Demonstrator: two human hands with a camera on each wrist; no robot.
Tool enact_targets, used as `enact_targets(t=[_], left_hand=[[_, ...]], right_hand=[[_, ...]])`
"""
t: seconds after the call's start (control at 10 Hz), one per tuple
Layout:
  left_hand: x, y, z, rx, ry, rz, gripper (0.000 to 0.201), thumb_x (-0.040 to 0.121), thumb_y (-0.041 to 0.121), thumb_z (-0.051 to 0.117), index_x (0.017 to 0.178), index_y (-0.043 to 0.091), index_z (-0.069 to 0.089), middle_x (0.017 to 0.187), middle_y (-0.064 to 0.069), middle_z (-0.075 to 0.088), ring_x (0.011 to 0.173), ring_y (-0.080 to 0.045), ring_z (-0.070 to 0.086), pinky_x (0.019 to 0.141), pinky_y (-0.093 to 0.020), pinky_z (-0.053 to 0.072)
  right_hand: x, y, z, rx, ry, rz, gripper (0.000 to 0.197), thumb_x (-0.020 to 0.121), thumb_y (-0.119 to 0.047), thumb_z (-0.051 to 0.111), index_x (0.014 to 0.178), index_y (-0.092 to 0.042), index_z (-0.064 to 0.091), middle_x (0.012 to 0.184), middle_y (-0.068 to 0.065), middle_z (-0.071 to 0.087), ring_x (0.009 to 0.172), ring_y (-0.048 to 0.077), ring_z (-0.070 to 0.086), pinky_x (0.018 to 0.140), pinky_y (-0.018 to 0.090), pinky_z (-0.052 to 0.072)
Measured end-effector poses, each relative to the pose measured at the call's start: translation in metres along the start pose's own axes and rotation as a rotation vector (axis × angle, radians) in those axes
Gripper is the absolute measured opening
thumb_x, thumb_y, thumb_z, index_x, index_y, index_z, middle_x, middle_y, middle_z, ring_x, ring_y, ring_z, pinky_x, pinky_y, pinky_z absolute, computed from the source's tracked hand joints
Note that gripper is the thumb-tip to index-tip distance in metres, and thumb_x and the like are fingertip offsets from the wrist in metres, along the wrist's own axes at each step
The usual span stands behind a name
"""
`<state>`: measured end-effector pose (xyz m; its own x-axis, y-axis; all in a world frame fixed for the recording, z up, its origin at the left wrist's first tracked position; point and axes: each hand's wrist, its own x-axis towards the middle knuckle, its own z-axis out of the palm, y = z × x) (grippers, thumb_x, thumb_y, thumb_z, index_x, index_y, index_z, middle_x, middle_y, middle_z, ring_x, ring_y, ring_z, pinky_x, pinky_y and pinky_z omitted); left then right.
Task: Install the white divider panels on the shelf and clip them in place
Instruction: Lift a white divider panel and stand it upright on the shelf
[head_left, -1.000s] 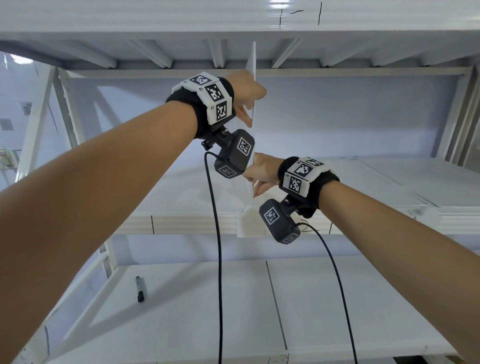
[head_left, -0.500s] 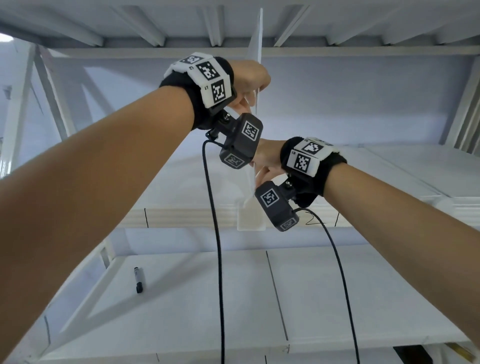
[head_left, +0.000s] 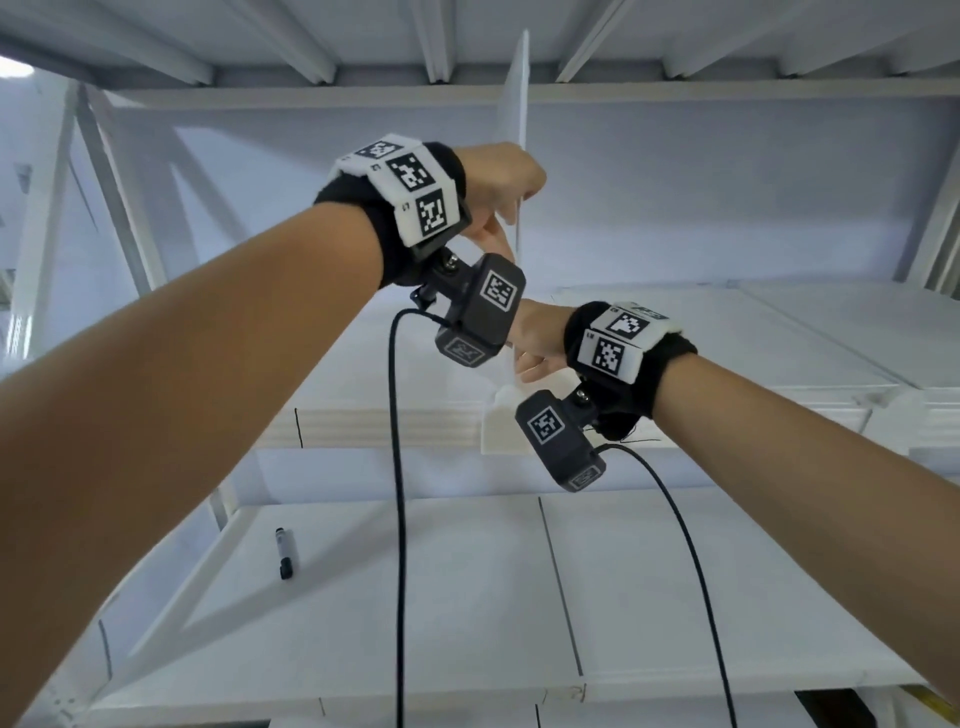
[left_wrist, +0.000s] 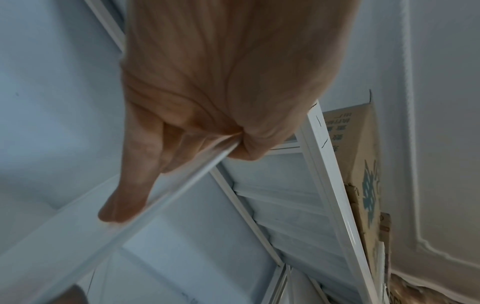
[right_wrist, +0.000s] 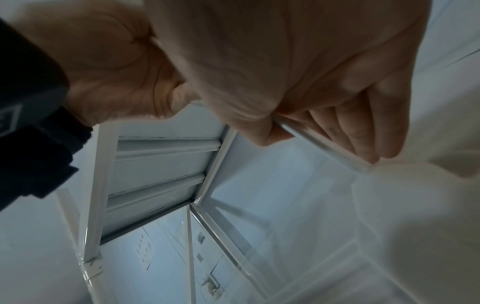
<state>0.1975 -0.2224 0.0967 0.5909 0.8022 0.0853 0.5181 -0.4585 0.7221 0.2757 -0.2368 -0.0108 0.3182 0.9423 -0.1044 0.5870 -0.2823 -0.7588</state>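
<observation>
Head view shows the white panel (head_left: 519, 104) standing upright on the shelf (head_left: 389, 428), edge-on. Left hand (head_left: 501, 182) pinches it high up; right hand (head_left: 535, 343) pinches it lower, near the white clip (head_left: 501, 431).

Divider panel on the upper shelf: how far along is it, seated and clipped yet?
Done: the divider panel stands upright, its foot in the white clip on the shelf edge. In hand: left hand pinches its front edge high, right hand low. Left: I can't confirm it's seated; no other panels are visible.
</observation>
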Motion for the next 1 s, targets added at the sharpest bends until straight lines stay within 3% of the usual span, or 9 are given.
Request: enact_targets(t=[0.1,0.2,0.4,0.5,0.6,0.7,0.8,0.9,1.0], left_hand=[[-0.001,0.002,0.007,-0.208,0.036,-0.068,0.025,0.092,0.003,0.031,0.116,0.002,0.038,0.129,-0.023,0.046,0.094,-0.042,0.065,0.082,-0.046,0.058],[-0.005,0.007,0.007,-0.167,0.018,-0.04,0.03,0.091,0.007,0.032,0.121,0.004,0.037,0.136,-0.026,0.042,0.096,-0.044,0.065,0.082,-0.046,0.058],[-0.006,0.024,-0.018,0.055,0.174,0.085,0.009,0.091,0.014,0.051,0.094,0.006,0.051,0.09,-0.011,0.056,0.1,-0.035,0.066,0.081,-0.035,0.056],[-0.005,0.031,-0.023,0.146,0.162,0.153,0.015,0.09,0.009,0.058,0.079,0.004,0.048,0.082,-0.008,0.049,0.081,-0.032,0.051,0.069,-0.018,0.041],[0.007,0.029,-0.019,0.137,0.201,0.167,0.026,0.094,0.006,0.042,0.069,0.014,0.039,0.069,-0.006,0.047,0.058,-0.023,0.049,0.048,-0.019,0.048],[0.011,0.029,-0.021,0.099,0.171,0.134,0.023,0.093,0.006,0.04,0.07,0.013,0.04,0.068,-0.009,0.047,0.054,-0.022,0.049,0.047,-0.023,0.047],[0.007,0.029,-0.022,0.072,0.167,0.132,0.023,0.092,0.007,0.04,0.07,0.012,0.041,0.069,-0.01,0.047,0.056,-0.023,0.049,0.055,-0.027,0.047],[0.006,0.03,-0.021,0.096,0.156,0.113,0.021,0.091,0.006,0.04,0.071,0.013,0.042,0.071,-0.011,0.047,0.056,-0.023,0.048,0.057,-0.028,0.047],[-0.002,0.033,-0.02,0.098,0.125,0.104,0.016,0.093,0.004,0.039,0.098,0.001,0.053,0.08,-0.018,0.05,0.056,-0.024,0.046,0.054,-0.029,0.044]], right_hand=[[-0.002,0.0,0.0,-0.026,0.011,0.01,0.017,0.098,-0.007,0.04,0.082,-0.007,0.046,0.081,0.011,0.049,0.07,0.025,0.057,0.086,0.039,0.051],[-0.004,0.003,0.0,0.019,-0.005,-0.018,0.023,0.099,-0.024,0.044,0.108,-0.002,0.049,0.096,0.021,0.057,0.083,0.031,0.064,0.094,0.042,0.053],[-0.009,0.001,0.0,-0.13,0.007,-0.01,0.029,0.089,-0.004,0.05,0.117,-0.001,0.045,0.084,0.013,0.052,0.073,0.025,0.057,0.067,0.035,0.056],[-0.004,0.002,0.004,-0.161,0.038,-0.031,0.041,0.086,0.0,0.048,0.126,0.001,0.039,0.078,0.011,0.05,0.07,0.026,0.055,0.063,0.03,0.049],[-0.003,0.003,0.005,-0.177,0.048,-0.026,0.038,0.089,0.0,0.041,0.126,0.001,0.034,0.074,0.015,0.05,0.068,0.028,0.054,0.058,0.03,0.044],[-0.005,0.003,0.004,-0.236,0.087,-0.022,0.014,0.09,0.001,0.04,0.102,-0.003,0.034,0.067,0.01,0.042,0.055,0.021,0.045,0.046,0.025,0.033],[-0.001,0.005,0.006,-0.199,0.089,-0.032,0.009,0.089,0.0,0.039,0.096,-0.005,0.037,0.067,0.01,0.042,0.054,0.021,0.043,0.045,0.026,0.032],[0.002,0.008,0.008,-0.123,0.071,-0.036,0.034,0.09,0.0,0.037,0.123,-0.006,0.034,0.069,0.011,0.044,0.056,0.022,0.045,0.048,0.027,0.037],[0.004,0.009,0.007,-0.094,0.075,-0.019,0.036,0.091,0.0,0.037,0.127,-0.001,0.035,0.071,0.015,0.05,0.07,0.03,0.055,0.068,0.035,0.051]])
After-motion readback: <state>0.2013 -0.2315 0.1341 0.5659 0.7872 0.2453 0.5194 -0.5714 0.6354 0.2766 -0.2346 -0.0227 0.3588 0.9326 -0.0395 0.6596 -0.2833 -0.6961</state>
